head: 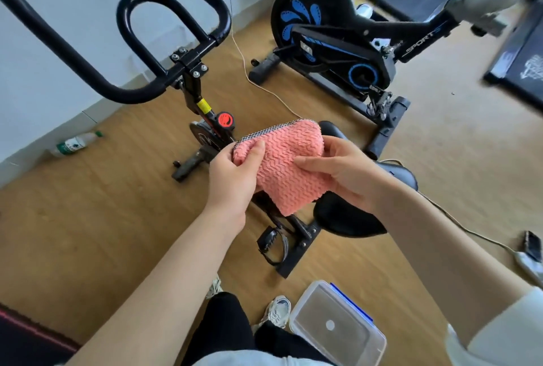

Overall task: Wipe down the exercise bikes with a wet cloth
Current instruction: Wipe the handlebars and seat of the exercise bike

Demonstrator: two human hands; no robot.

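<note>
Right now I pinch the pink cloth (286, 166) in both hands, left hand (235, 177) and right hand (346, 171), above the saddle (346, 218); soft and floppy, probably best bunched at its edges.

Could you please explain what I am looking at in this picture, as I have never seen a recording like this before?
There is no machine here. The single picture comes from a wide-angle camera worn on a person's head, looking down at their two bare arms. The left hand and the right hand together hold a pink ribbed cloth with a checked edge. It sits above the black saddle of the nearer exercise bike, which has black padded handlebars. A second black bike with blue markings stands behind. On the wooden floor are a clear plastic bottle with a green label, lying by the wall, and a clear plastic box near the person's feet.
</note>
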